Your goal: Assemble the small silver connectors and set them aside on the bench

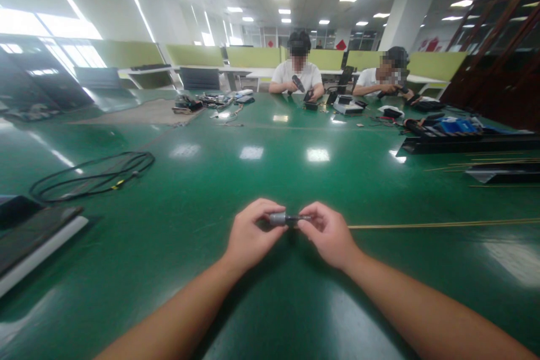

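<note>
A short cylindrical piece [278,218] with a grey barrel and a thinner dark shaft lies level between my hands; I cannot make out its exact kind. Thumb and fingers of my left hand [252,232] are closed around the grey barrel. The slim dark end is pinched in the fingertips of my right hand [331,234]. Both hands are just above the green tabletop [202,270]. Thin brass-coloured rods [439,224] run out to the right from behind my right hand, and their near end is partly hidden.
A coiled black cable [95,174] lies at the left, with a dark flat device [37,236] nearer. Black metal channels [464,144] and more thin rods [502,163] are at the right. Across the table, two people [297,76] handle tools among electronic parts [348,104].
</note>
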`<state>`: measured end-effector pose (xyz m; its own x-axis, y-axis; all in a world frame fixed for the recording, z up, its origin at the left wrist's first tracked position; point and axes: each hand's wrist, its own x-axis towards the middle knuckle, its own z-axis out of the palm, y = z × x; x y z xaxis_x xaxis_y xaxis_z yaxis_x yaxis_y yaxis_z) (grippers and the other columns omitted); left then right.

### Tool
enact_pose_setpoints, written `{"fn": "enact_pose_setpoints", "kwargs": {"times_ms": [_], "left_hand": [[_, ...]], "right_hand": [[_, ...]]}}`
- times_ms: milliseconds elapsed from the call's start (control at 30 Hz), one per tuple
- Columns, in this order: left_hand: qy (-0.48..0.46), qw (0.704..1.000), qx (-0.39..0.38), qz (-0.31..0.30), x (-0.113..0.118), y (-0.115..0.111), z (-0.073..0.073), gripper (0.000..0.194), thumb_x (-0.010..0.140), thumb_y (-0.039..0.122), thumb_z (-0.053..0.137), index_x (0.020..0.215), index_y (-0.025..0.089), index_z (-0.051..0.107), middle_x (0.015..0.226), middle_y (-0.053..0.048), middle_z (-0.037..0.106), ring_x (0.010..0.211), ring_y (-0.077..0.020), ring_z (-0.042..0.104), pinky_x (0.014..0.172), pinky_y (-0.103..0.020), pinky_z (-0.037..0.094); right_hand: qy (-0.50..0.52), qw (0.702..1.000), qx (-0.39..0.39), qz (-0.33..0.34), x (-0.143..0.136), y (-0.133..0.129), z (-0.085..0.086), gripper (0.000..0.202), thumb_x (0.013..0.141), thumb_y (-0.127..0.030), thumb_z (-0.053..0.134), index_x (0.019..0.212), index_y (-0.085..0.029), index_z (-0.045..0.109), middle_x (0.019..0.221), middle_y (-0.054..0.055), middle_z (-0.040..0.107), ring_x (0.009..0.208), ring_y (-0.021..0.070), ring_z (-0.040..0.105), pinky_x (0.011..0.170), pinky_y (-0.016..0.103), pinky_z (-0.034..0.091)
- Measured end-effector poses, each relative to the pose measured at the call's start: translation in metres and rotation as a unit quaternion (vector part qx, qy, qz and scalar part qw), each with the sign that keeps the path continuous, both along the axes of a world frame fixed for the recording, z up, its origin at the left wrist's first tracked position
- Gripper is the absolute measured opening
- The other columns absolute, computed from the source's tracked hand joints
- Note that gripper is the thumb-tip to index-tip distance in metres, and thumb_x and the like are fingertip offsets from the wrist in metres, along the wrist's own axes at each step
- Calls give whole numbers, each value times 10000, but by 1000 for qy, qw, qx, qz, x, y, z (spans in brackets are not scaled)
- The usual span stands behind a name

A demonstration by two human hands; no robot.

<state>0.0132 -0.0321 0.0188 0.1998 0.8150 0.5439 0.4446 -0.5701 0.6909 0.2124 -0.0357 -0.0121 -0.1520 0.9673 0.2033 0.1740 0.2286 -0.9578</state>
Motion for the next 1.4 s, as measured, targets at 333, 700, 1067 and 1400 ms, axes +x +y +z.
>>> {"fn": "enact_pose_setpoints", "kwargs": {"times_ms": [333,700,1067,1400], "left_hand": [[-3,1000,-6,12,0,0,-1,169,732,156,759,895,196,748,918,-59,729,861,-191,671,771,-294,544],[-3,1000,2,25,0,2,-1,189,716,142,756,896,196,740,918,-56,725,856,-192,673,746,-289,556],[-7,1000,-6,26,-1,3,-3,189,721,150,756,904,195,743,927,-60,722,863,-193,672,727,-282,556],[-13,999,-10,27,-2,4,-5,186,725,152,761,905,194,738,930,-54,715,857,-187,671,727,-275,550]], "right_hand": [[3,1000,-8,-9,1,1,1,140,843,-283,653,932,-176,646,716,-4,638,607,141,585,560,246,443],[16,1000,3,-17,3,1,4,116,831,-275,653,897,-181,647,728,-2,641,645,149,594,604,254,465],[29,999,-4,-19,1,0,5,112,831,-270,650,893,-177,640,715,-4,627,639,146,583,593,248,461],[32,999,-3,-19,2,0,6,112,835,-279,650,891,-183,642,730,5,642,655,155,598,604,256,475]]}}
